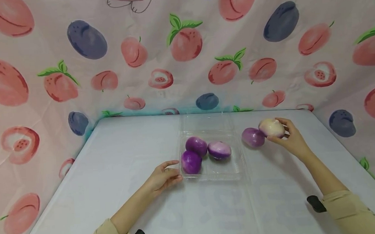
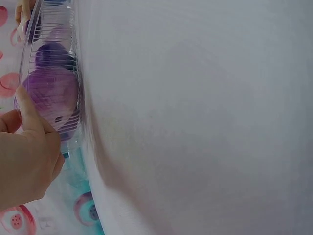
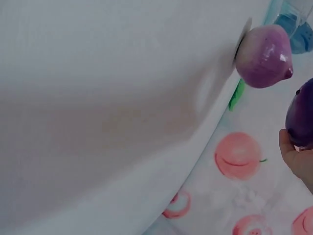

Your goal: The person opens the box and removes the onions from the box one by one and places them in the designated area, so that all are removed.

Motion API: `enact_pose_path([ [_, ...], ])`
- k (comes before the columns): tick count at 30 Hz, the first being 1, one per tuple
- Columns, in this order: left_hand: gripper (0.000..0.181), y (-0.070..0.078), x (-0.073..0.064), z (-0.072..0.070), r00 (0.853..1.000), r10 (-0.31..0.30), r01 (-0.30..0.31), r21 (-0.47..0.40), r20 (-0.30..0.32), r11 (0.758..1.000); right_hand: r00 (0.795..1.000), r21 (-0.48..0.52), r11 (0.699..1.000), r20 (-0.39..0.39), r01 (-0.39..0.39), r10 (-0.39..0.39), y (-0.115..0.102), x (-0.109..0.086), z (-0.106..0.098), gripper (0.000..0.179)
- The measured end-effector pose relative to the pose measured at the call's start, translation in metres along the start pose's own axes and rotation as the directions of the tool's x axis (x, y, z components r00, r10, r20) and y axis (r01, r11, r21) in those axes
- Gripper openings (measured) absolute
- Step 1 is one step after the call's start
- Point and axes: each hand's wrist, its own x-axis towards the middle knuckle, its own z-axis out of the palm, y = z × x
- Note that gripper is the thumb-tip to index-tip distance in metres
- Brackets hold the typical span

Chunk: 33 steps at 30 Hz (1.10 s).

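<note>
In the head view, my right hand [image 1: 290,137] grips an onion [image 1: 271,128], pale on its near face, between thumb and fingers. It is raised over the table and overlaps a purple onion [image 1: 252,137] that lies there. The right wrist view shows the held onion [image 3: 302,115] dark purple at the frame's edge. My left hand [image 1: 163,177] is at the left wall of a clear plastic container [image 1: 234,169], its extended fingers against the side. Inside sit purple onions [image 1: 191,162] on the left and a paler one [image 1: 219,150] on the right.
The container's clear lid [image 1: 204,122] is folded back toward the rear of the white table [image 1: 128,145]. A cloth backdrop [image 1: 173,89] printed with fruit stands behind the table and along both sides.
</note>
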Motion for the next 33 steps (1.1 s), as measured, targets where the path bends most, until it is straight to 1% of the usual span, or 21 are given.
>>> enact_pose_path([
  [6, 0.052, -0.001, 0.002, 0.0, 1.0, -0.005, 0.005, 0.016, -0.012, 1.0, 1.0, -0.058, 0.998, 0.007, -0.013, 0.014, 0.012, 0.003, -0.005, 0.069],
  [11, 0.052, -0.001, 0.002, -0.001, 1.0, -0.005, 0.005, 0.011, -0.008, 1.0, 0.999, -0.062, 0.997, 0.022, -0.041, 0.042, 0.018, 0.004, -0.007, 0.069],
  [15, 0.053, 0.0, 0.002, -0.001, 1.0, -0.001, 0.001, -0.004, -0.001, 1.0, 0.999, -0.063, 0.998, 0.016, -0.031, 0.032, 0.024, 0.005, -0.005, 0.069],
  [21, 0.052, 0.001, 0.001, 0.0, 1.0, -0.004, 0.004, 0.009, -0.009, 1.0, 0.999, -0.151, 0.988, 0.031, -0.018, 0.023, 0.033, 0.007, -0.003, 0.075],
  [24, 0.052, 0.002, 0.001, 0.001, 1.0, -0.012, 0.012, 0.019, -0.017, 1.0, 0.997, -0.181, 0.983, 0.064, -0.038, 0.05, 0.037, 0.009, -0.003, 0.077],
  [28, 0.052, 0.004, 0.001, 0.001, 1.0, -0.017, 0.018, 0.034, -0.022, 0.999, 0.987, -0.211, 0.973, 0.113, -0.091, 0.117, 0.04, 0.011, -0.004, 0.08],
  [33, 0.053, 0.005, 0.002, 0.002, 1.0, -0.021, 0.022, 0.038, -0.017, 0.999, 0.976, -0.256, 0.959, 0.144, -0.121, 0.162, 0.043, 0.014, -0.006, 0.083],
])
